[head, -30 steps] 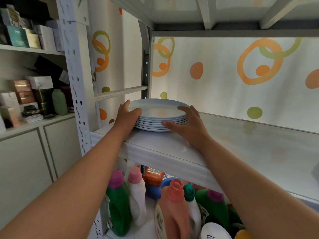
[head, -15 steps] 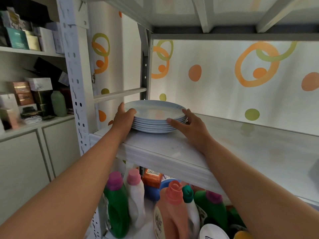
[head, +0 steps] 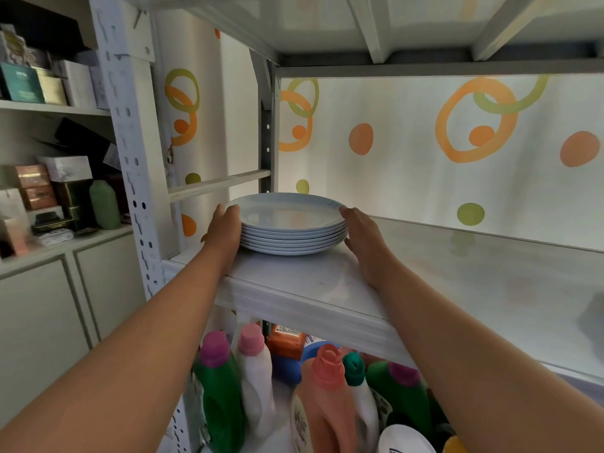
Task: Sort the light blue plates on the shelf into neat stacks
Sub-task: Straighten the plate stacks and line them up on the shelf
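Left hand (head: pixel 225 228) and right hand (head: pixel 361 238) press flat, fingers extended, against opposite sides of the stack of light blue plates (head: pixel 289 223) at the left end of the shelf (head: pixel 425 282); neither closes around a plate. Squaring should go best with even, opposed inward pressure at rim height, aligning all rims. Both forearms reach upward, palms facing each other.

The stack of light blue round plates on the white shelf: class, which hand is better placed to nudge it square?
Probably the left hand: it cups the stack of light blue round plates, fingers over the rim. The right hand lies flatter alongside.
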Available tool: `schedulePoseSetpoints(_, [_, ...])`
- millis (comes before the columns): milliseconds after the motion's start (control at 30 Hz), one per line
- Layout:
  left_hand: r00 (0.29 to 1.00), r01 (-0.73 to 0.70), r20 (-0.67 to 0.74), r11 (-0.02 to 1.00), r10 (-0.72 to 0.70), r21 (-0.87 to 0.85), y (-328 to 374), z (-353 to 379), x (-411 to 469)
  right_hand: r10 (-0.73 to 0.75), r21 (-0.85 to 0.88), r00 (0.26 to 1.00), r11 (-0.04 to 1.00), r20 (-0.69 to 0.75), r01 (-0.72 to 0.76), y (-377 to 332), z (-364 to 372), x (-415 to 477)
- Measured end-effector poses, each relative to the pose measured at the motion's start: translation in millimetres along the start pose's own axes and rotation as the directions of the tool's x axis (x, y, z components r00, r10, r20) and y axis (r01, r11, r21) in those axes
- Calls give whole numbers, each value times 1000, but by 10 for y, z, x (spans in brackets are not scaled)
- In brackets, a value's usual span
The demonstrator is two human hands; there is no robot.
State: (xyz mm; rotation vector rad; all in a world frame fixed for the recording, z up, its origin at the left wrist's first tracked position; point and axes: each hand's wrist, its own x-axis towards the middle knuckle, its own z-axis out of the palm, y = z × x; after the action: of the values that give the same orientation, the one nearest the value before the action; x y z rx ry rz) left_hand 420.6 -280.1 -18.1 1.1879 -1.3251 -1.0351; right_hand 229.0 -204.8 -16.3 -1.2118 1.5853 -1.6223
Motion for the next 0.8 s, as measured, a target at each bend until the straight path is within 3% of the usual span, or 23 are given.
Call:
schedulePoseSetpoints(167, [999,-34,-31,999,33,-27,12,12,3,-5,14,1000,1000,-28,6,24,22,16])
schedulePoseSetpoints(300, [998,-50,-52,992,45,-114,-7,7,47,-47,-127,986,992,-161,26,49,19,8])
schedulePoseSetpoints(467, [997,-79,-20,991,77,-113,-32,-10,66,-109,-242,982,968,-157,69,46,3,-70])
schedulePoseSetpoints(667, [997,-43,57,991,51,-129,-35,18,82,-55,-150,983,988,-176,28,28,-83,-80])
schedulePoseSetpoints(800, [994,-27,107,999,31,-43,-2,100,80,-15,-40,982,999,-191,8,14,-229,-143])
